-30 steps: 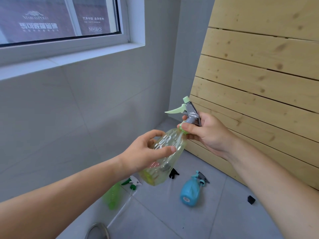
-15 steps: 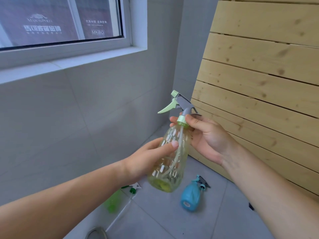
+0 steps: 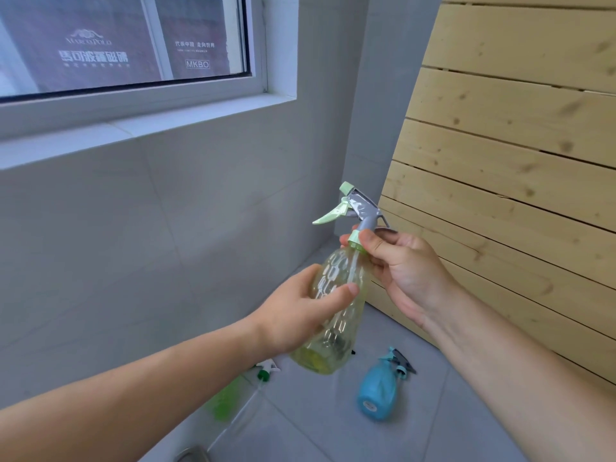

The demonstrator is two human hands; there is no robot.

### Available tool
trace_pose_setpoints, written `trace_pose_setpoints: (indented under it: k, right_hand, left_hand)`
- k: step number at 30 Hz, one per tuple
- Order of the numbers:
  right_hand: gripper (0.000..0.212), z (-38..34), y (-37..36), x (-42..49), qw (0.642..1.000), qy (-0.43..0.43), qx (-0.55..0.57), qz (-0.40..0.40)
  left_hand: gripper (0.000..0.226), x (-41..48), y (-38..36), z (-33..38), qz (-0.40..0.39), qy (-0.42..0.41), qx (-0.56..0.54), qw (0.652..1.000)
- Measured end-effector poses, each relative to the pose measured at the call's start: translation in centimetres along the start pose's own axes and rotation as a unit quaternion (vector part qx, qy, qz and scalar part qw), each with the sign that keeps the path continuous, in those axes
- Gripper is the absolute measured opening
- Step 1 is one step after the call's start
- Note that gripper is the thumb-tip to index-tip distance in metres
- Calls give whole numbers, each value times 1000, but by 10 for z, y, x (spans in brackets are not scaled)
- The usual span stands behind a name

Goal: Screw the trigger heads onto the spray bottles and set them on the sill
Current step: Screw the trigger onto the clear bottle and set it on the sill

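A clear yellow-green spray bottle (image 3: pixel 336 315) is held up in front of me, nearly upright. My left hand (image 3: pixel 300 315) grips its body, thumb across the front. On its neck sits a grey trigger head (image 3: pixel 361 210) with a pale green lever and collar. My right hand (image 3: pixel 403 271) pinches that collar with thumb and fingers. The white window sill (image 3: pixel 140 128) runs along the upper left, above the bottle.
On the grey tile floor lie a blue spray bottle (image 3: pixel 378 388) with its head on, a green bottle (image 3: pixel 226 400) and a loose green-and-white trigger head (image 3: pixel 266 370). A slatted wooden panel (image 3: pixel 520 155) leans at the right. A metal rim (image 3: pixel 190 455) shows at the bottom.
The bottle has been tipped from slanted to nearly upright and lifted a little. My right hand has shifted from the trigger head down onto the collar.
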State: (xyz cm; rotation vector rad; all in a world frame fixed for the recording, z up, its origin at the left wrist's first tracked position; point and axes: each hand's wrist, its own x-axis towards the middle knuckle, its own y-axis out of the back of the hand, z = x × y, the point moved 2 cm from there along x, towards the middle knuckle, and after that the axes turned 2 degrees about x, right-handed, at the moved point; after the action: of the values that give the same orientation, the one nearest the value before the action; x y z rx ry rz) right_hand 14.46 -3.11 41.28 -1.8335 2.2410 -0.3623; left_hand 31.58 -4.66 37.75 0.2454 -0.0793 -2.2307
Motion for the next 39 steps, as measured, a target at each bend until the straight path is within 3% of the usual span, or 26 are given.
trace_pose_setpoints:
  k: [2,5,8,11,15,19,28,33,36,39]
  right_hand:
    - [11,3,1,3,1000,-3,14,-3]
    - [30,4,-3,8,999,0,37,-4]
    - [40,0,-11,14,1000,15,-3,-1]
    - [46,-7,-32,28,994,44,-98,3]
    - [33,2,-42,19,977,72,-195,-44]
    - [45,-13,-75,55,962,126,-233,-63]
    - [59,-86,-152,194,948,192,-248,-52]
    - [42,-99,-182,251,935,225,-272,-33]
    - [48,-98,-192,283,933,218,-287,-19]
    - [41,-93,-197,307,932,218,-289,-21]
  left_hand:
    - [70,2,2,0,17,1,29,999]
    - [63,4,13,2,20,-3,55,998]
    - [63,8,29,5,9,6,11,1000]
    - [45,18,63,15,49,-18,-31,998]
    - [34,21,75,23,86,-40,-52,994]
    - [29,37,112,60,107,-95,-39,989]
    - [61,116,216,165,206,-146,66,965]
    - [60,151,257,191,263,-165,72,948]
    - [66,172,278,192,294,-154,100,938]
    - [59,191,291,186,307,-152,84,936]
